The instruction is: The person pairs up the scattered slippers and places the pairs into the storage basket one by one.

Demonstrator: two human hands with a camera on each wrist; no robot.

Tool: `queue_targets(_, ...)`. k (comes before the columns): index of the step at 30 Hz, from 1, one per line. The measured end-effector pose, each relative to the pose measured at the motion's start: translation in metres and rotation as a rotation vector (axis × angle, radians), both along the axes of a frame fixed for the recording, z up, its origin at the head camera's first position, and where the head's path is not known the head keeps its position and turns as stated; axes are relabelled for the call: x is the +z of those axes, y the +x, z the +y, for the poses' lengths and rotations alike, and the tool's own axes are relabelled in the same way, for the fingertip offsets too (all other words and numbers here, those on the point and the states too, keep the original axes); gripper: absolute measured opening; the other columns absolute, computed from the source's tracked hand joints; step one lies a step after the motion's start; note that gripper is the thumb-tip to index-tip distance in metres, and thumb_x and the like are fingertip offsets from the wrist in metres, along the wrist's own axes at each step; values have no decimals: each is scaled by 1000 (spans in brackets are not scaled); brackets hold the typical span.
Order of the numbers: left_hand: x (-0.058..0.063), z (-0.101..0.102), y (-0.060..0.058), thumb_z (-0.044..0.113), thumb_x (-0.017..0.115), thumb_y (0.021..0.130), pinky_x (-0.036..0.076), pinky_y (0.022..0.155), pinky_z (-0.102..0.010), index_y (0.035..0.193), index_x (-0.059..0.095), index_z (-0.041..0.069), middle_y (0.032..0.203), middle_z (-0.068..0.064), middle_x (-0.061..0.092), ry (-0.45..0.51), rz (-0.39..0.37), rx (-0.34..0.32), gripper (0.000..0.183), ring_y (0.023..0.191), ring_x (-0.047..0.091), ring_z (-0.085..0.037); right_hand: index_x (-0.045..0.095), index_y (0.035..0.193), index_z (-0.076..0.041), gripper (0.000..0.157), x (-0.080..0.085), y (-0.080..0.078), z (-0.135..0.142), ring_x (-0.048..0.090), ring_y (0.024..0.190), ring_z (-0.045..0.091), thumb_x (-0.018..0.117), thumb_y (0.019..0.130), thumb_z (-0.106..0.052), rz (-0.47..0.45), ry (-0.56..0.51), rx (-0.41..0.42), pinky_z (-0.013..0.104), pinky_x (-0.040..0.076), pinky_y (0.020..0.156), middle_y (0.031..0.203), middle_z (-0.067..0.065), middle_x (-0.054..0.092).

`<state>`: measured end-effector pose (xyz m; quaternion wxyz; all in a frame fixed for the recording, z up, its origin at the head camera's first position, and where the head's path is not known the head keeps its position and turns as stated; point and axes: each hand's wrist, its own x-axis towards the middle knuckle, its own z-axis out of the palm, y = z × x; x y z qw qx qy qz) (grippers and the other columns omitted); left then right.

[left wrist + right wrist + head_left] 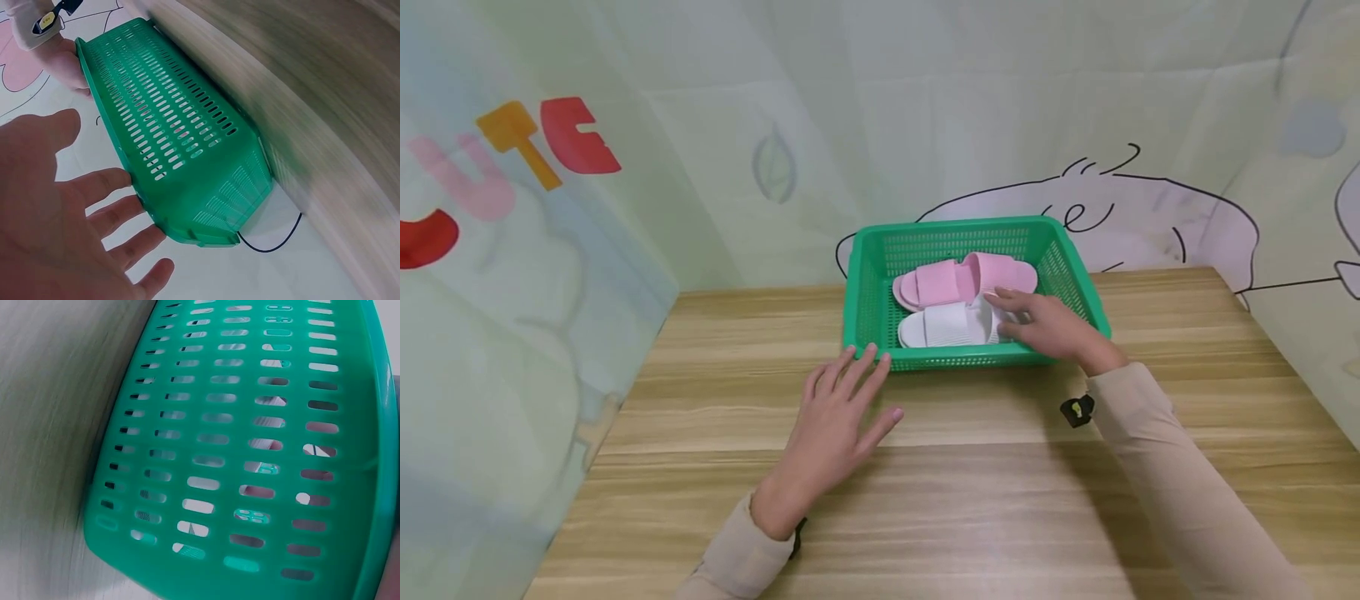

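A green plastic basket [977, 358] stands on the table near the wall. Inside it lie pink slippers [937, 283] at the back and white slippers [946, 323] in front of them. My right hand [1048, 323] reaches over the basket's front right rim, its fairly straight fingers at the right part of the white slippers. It partly covers them, and whether it touches them is unclear. Fingers spread, my left hand [835, 408] is at the basket's front left corner. The left wrist view shows its fingertips [119, 178] at the green rim.
The wooden table [760, 483] stretches before and to both sides of the basket. A printed cloth [880, 125] hangs behind it, with another side of cloth on the left bearing coloured letters. Slots in the basket's side wall [212, 450] fill the right wrist view.
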<state>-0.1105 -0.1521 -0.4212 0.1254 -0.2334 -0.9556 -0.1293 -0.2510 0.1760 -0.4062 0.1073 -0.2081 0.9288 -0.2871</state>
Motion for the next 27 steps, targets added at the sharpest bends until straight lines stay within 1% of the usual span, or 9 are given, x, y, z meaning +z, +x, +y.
queue_targets(8,-2,0,0,46,63,105,31,121,-66,159,50,11,166,-13,44,1,-4,4,65,155,35,-41,44,160,-7,57,-3,0,0,29,156,48,59,106,-19,2,-33,25,65,28,125,170,20,35)
queue_targets(12,-1,0,-1,46,63,105,31,121,-66,159,50,11,166,-13,44,-2,-6,1,65,155,36,-40,47,160,-9,57,-4,1,0,31,155,48,61,106,-19,21,-32,3,65,29,124,168,22,38)
queue_targets(15,1,-1,-2,46,63,105,32,121,-66,157,52,12,165,-13,46,1,-6,5,64,154,38,-40,51,158,-9,55,-4,3,-1,35,154,48,61,105,-21,65,-26,-16,65,31,123,164,23,43)
queue_targets(16,1,-1,-3,46,64,105,31,121,-65,157,53,12,164,-13,47,5,-9,7,63,153,39,-40,53,156,-9,53,-4,3,-2,37,153,47,61,105,-21,89,-22,-24,65,31,123,163,23,45)
queue_targets(18,3,-2,-3,46,64,105,31,121,-65,154,56,12,162,-13,50,15,-20,10,61,151,42,-40,58,152,-7,48,-7,7,-4,42,149,47,61,106,-22,165,-15,-35,65,34,121,159,24,50)
queue_targets(20,5,-2,-4,47,64,104,32,121,-64,151,59,12,158,-14,54,21,-28,14,58,146,46,-40,62,147,-5,44,-11,13,-5,46,144,46,63,106,-22,261,-10,-55,64,38,119,153,24,55)
queue_targets(23,7,-1,-7,49,64,104,35,118,-62,143,66,12,148,-13,62,26,-26,25,53,135,53,-38,68,139,-3,41,-16,24,-5,53,137,43,68,104,-24,436,-19,-86,62,43,116,144,22,62)
queue_targets(25,8,0,-10,49,64,104,38,116,-61,138,69,12,143,-12,64,39,-10,33,50,130,56,-37,69,136,-1,43,-16,32,-4,55,135,43,73,100,-25,523,-45,-103,62,44,115,141,22,64)
queue_targets(27,10,2,-14,49,65,104,39,115,-61,138,68,12,145,-13,63,58,12,39,51,134,55,-37,69,137,-2,49,-13,40,-1,55,136,43,76,97,-31,569,-57,-119,62,43,115,143,22,64)
